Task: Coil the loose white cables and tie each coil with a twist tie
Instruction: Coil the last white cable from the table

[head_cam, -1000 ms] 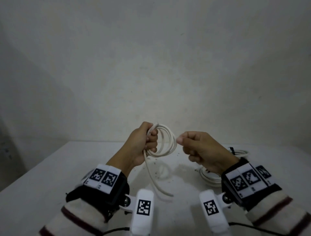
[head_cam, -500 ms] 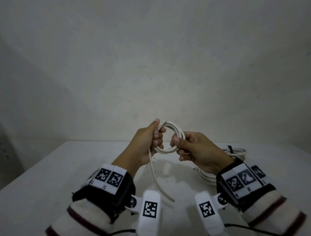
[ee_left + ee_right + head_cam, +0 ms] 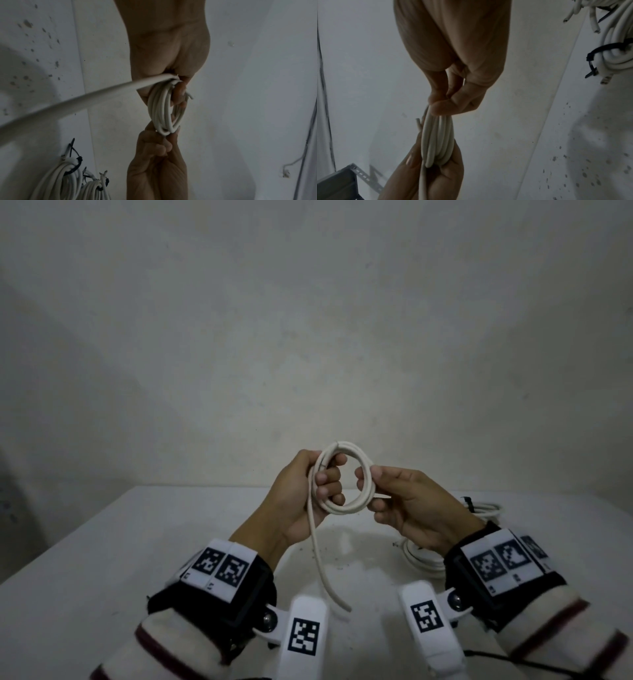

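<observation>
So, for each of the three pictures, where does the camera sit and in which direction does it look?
Head: worn on the head, facing forward and down at the table; shows the left hand, the right hand, both sleeves.
Left wrist: along the left hand toward the coil; the right hand opposite.
Right wrist: along the right hand toward the coil; the left hand opposite.
Shared: all three show the coil; both wrist views show tied coils.

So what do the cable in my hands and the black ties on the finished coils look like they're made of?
Cable: apparently smooth white plastic sheathing, matte; it bends into round loops without kinking. Black ties: probably stiff plastic strip, slightly glossy; the free tail juts out straight.
</observation>
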